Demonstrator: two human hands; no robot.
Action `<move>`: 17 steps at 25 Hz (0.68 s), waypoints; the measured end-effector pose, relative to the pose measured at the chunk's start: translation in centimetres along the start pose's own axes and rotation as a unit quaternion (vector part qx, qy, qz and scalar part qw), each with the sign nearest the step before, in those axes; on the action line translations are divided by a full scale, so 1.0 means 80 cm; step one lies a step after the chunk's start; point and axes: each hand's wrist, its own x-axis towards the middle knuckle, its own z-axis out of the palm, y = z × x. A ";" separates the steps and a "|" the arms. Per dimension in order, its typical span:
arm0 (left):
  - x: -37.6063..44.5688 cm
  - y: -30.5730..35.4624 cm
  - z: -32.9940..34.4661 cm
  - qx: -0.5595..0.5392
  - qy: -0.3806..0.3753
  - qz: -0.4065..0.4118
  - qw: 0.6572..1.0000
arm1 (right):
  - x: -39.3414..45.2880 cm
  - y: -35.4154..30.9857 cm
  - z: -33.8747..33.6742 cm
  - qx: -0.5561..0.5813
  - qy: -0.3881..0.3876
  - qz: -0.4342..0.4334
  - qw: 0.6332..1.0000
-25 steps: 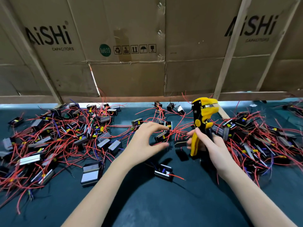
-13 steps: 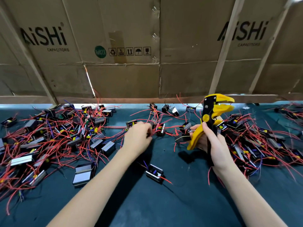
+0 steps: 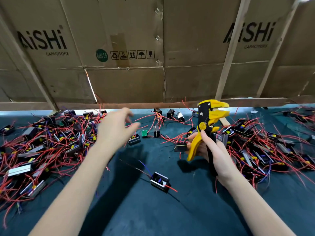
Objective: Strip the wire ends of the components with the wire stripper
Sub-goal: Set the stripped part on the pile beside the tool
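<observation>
- Right hand (image 3: 210, 151) grips wire stripper (image 3: 207, 124) upright, jaws up, above the mat.
- Left hand (image 3: 114, 129) blurred, fingers spread, holding nothing, over left component pile (image 3: 42, 142).
- One component (image 3: 159, 181) lies apart, between forearms.

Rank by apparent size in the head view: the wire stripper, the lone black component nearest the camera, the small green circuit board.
1. wire stripper, largest.
2. lone black component, though it lies nearer the camera, which flatters it.
3. green circuit board, smallest, lying farther back.
</observation>
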 end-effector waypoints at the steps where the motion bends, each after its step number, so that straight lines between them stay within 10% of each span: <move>1: -0.012 0.029 0.008 -0.104 -0.059 0.054 0.991 | -0.001 0.000 0.001 0.001 -0.007 0.003 1.000; 4: -0.044 0.082 0.044 -0.214 -0.217 0.146 0.941 | -0.004 0.004 0.000 -0.036 -0.012 0.002 0.999; 11: -0.053 0.054 0.049 -0.342 -0.234 0.110 0.904 | -0.008 0.005 0.007 -0.187 0.049 -0.043 0.980; 17: -0.046 0.030 0.014 -0.409 -0.283 0.134 0.857 | -0.008 -0.004 -0.006 -0.512 0.275 -0.201 0.788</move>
